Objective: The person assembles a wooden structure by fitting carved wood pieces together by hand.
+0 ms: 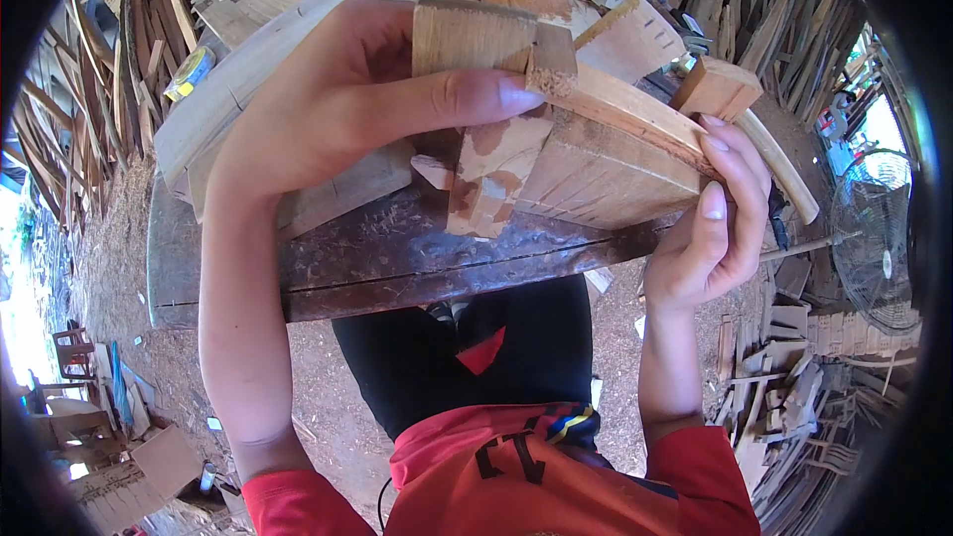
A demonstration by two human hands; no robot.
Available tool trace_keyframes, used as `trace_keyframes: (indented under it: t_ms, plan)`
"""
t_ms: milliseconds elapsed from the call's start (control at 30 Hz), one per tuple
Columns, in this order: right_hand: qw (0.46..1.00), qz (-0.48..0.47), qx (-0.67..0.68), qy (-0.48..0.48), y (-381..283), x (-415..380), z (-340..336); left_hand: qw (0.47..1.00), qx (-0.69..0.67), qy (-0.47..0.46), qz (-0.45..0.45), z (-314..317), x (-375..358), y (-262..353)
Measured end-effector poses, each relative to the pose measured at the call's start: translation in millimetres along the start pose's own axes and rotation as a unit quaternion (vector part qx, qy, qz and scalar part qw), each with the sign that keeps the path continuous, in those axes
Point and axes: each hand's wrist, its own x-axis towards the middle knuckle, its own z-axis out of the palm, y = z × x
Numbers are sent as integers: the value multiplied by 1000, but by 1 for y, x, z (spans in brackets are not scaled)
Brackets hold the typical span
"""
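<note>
My left hand point(328, 104) grips a light wooden block point(472, 35), its thumb pressed along the near side. From that block's right end a narrow wooden strip point(635, 114) slants down to the right. My right hand point(715, 213) has its fingers closed at the strip's far end, thumb below and fingertips on top. Just above those fingertips a smaller wooden block point(720, 89) sticks up. Beneath the strip lies a wide board point(606, 174) with dark pencil-like lines. A blotchy brown-and-tan wood piece point(491, 174) stands under my left thumb.
The dark wooden bench point(397, 248) runs across in front of my legs. Long pale planks point(258, 60) cover its left side, near a tape measure point(189, 72). A standing fan point(879, 238) is at the right. Stacked wood scraps point(784, 397) lie on the floor.
</note>
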Motion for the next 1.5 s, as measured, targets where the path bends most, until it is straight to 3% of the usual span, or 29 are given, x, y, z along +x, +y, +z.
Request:
trace_keyframes:
  t_ms: [867, 1167, 1500]
  plan:
    - [1000, -3, 4, 1, 1, 1, -3, 1000, 21, -20, -5, -7, 0, 0]
    - [1000, -1, 6, -1, 0, 3, -3, 998, -24, 5, 61, -4, 0, -7]
    - [1000, 4, 8, -9, 1, 3, -7, 997, 17, 38, 65, -1, -1, -2]
